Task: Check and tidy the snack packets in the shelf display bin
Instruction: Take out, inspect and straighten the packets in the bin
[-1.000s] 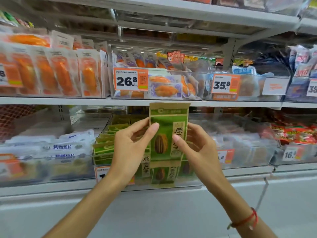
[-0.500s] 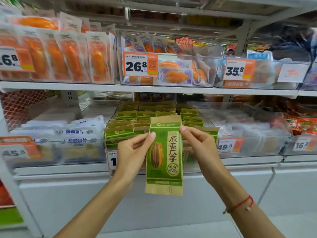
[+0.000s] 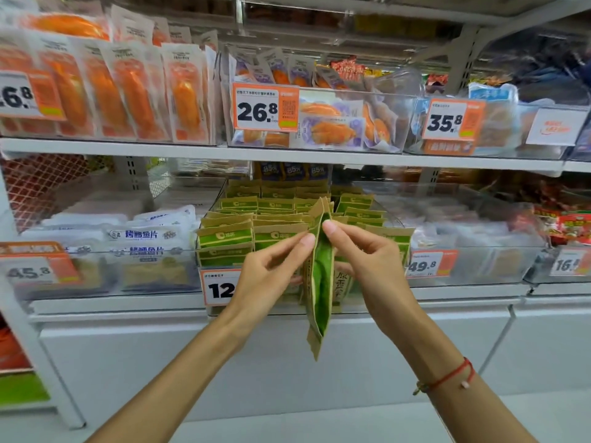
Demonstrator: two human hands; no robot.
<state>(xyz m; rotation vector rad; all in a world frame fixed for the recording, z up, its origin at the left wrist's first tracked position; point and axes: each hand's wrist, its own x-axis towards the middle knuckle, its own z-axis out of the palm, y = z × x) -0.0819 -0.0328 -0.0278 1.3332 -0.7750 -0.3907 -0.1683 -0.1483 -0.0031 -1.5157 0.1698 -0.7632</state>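
Turned since half a second ago, the green and tan snack packet (image 3: 319, 282) now shows its edge to the camera where its printed front faced out before; it hangs upright in front of the display bin (image 3: 391, 219), its lower end dropping below the shelf edge (image 3: 128, 302). Both hands have closed in on its upper part; the left hand (image 3: 265, 276) pinches the packet from the left, forefinger tip pressed to its side with the thumb lower down, and the right hand (image 3: 367, 260) pinches it from the right, forefinger tip touching just below the tan top seal; the remaining fingers of each hand are loosely curled. How the right thumb sits behind the packet is hard to tell, since the packet hides it.

Behind the hands, the clear bin holds rows of matching green packets (image 3: 230, 235) standing upright, tan tops in line; an orange price tag (image 3: 219, 287) beginning with 12 is fixed to its front, partly covered by the left wrist. To the left sits a bin of white fish-slice packets (image 3: 144, 235) with a 45.8 tag (image 3: 32, 271); to the right a bin of pale packets carries a 49.8 tag (image 3: 427, 265). On the shelf above stand orange vacuum packs (image 3: 128, 91) and a clear bin with a 26.8 tag (image 3: 265, 107); a 35.8 tag (image 3: 447, 121) lies further right. A red string bracelet (image 3: 447, 377) circles the right wrist.
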